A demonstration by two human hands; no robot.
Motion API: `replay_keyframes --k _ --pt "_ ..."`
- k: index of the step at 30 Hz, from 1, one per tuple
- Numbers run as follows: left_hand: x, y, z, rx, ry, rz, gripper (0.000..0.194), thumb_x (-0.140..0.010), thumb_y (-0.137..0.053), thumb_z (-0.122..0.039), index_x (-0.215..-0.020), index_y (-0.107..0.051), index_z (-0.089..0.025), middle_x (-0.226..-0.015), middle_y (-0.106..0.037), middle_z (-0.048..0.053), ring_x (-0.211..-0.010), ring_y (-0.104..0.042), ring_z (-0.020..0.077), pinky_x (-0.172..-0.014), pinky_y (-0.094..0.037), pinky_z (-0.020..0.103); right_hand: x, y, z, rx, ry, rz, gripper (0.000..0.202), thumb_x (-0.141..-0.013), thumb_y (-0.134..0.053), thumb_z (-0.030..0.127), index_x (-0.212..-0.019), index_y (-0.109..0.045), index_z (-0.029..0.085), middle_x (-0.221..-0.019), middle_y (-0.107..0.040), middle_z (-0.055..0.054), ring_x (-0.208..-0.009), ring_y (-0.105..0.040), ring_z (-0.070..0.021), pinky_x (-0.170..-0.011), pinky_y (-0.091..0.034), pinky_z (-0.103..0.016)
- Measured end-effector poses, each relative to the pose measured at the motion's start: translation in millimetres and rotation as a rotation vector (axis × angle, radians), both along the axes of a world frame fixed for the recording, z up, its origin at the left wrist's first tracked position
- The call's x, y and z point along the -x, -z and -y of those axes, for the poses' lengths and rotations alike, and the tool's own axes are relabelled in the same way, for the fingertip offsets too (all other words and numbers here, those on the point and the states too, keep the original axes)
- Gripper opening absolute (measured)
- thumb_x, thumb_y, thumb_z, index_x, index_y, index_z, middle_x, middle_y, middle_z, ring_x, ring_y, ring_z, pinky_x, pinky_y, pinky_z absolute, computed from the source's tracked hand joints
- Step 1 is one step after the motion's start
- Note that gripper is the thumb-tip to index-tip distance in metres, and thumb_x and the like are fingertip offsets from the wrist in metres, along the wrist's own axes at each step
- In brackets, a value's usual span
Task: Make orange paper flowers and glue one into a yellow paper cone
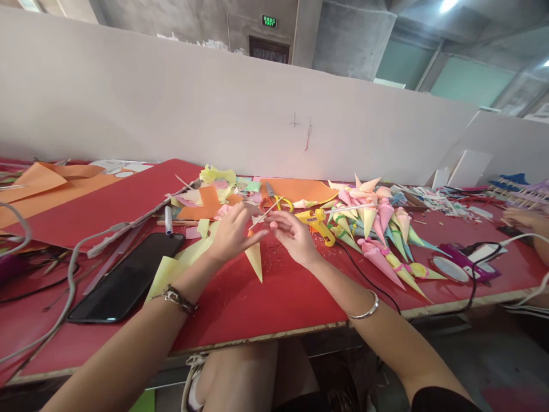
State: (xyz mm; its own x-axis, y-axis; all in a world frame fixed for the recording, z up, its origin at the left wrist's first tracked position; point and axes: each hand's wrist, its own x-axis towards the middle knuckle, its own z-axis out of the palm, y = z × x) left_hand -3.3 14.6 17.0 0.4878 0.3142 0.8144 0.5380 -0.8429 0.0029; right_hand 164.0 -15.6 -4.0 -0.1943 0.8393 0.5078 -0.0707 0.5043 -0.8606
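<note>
My left hand [235,232] is raised over the red table, its fingers bent and its thumb stretched out apart from them. Facing it, my right hand [295,236] has its fingertips at a thin wooden stick [274,206], which slants across the gap between both hands. A small pink ball [273,225] shows by the right fingertips; whether it is stuck to something I cannot tell. Below my left thumb a pale yellow paper cone [256,263] points toward me, its orange upper end partly hidden by the hand.
A yellow glue gun [317,224] lies right of my hands, before a pile of coloured paper cones [377,220]. Scissors [283,201] and paper scraps [210,200] are behind. A black phone [128,280] and a marker [168,220] lie left. Another person's hand [525,220] is far right.
</note>
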Motion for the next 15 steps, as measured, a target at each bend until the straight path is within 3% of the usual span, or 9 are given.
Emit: replay_keyframes --k 7,15 --pt "-9.8 3.6 4.3 0.022 0.074 -0.060 0.018 -0.083 -0.048 -0.032 -0.093 -0.056 -0.018 -0.084 -0.054 0.005 -0.074 -0.053 0.0138 -0.064 -0.046 0.026 0.6 4.5 1.2 -0.003 -0.031 0.015 0.045 -0.074 -0.058 0.021 -0.112 -0.035 0.027 -0.098 -0.062 -0.003 -0.093 -0.063 -0.0169 -0.082 -0.051 -0.036" --pt "-4.9 1.8 2.8 -0.050 0.135 -0.109 0.018 -0.084 -0.045 -0.026 -0.095 -0.059 -0.021 -0.089 -0.055 0.006 -0.075 -0.053 0.0142 -0.065 -0.045 0.027 3.4 2.6 2.0 0.076 -0.052 -0.106 0.047 -0.073 -0.061 0.028 -0.113 -0.035 0.029 -0.095 -0.061 0.000 -0.088 -0.063 -0.0140 -0.082 -0.051 -0.032"
